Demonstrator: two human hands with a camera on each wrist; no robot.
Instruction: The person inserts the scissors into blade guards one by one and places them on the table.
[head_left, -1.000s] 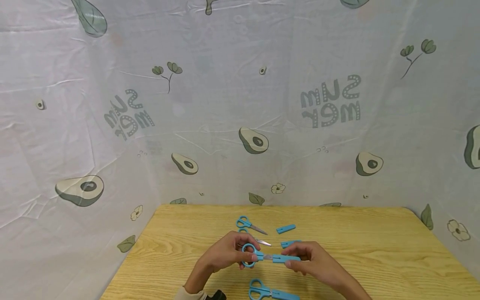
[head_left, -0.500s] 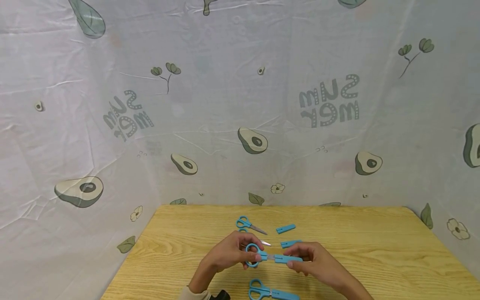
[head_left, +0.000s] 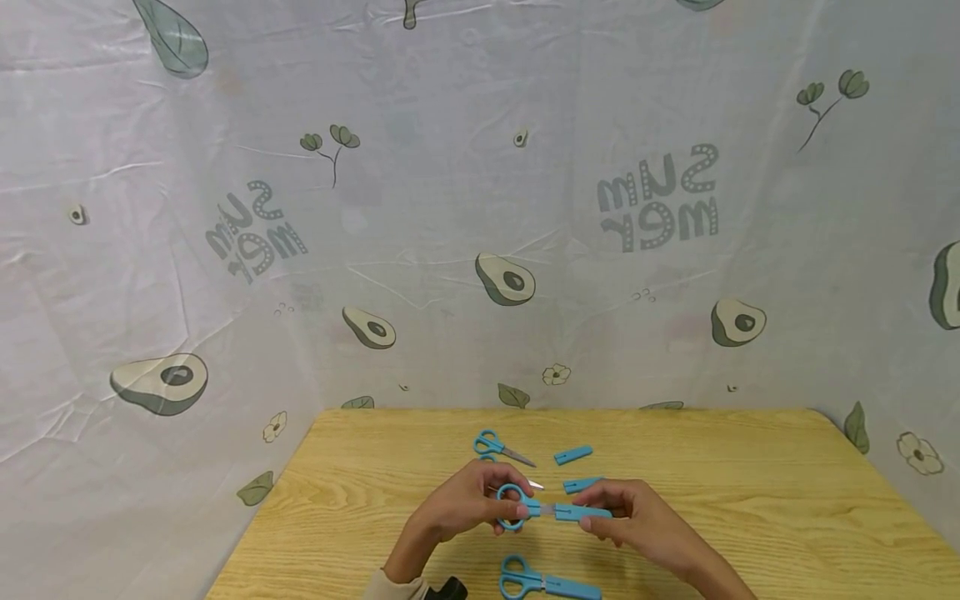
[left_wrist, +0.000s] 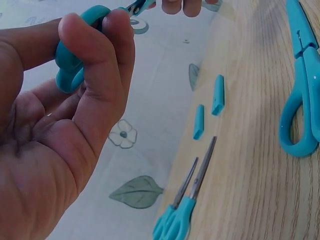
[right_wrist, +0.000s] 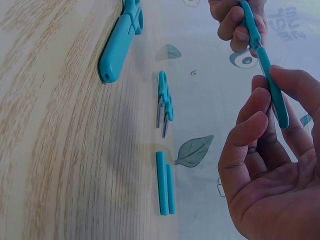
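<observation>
My left hand [head_left: 472, 498] grips the blue handles of a pair of scissors [head_left: 531, 507], raised above the table. Its blades point right, mostly covered by a blue blade cover [head_left: 573, 512], with a short strip of metal showing between cover and handles. My right hand [head_left: 637, 518] pinches that cover between thumb and fingers, seen closely in the right wrist view. Nearer the front edge lies a second pair of scissors [head_left: 521, 577] with its blades inside a cover [head_left: 572, 588].
Behind the hands lie two uncovered scissors, the farther pair [head_left: 491, 444] in plain sight and the nearer pair [left_wrist: 175, 222] partly hidden by my left hand. Two loose blade covers, the far one [head_left: 573, 455] and the near one [head_left: 581, 484], lie to their right on the wooden table [head_left: 712, 467]. A printed curtain hangs behind.
Both hands have shifted slightly right together with the scissors and cover they hold. The gap between cover and handles looks about the same. The things on the table have stayed in place.
</observation>
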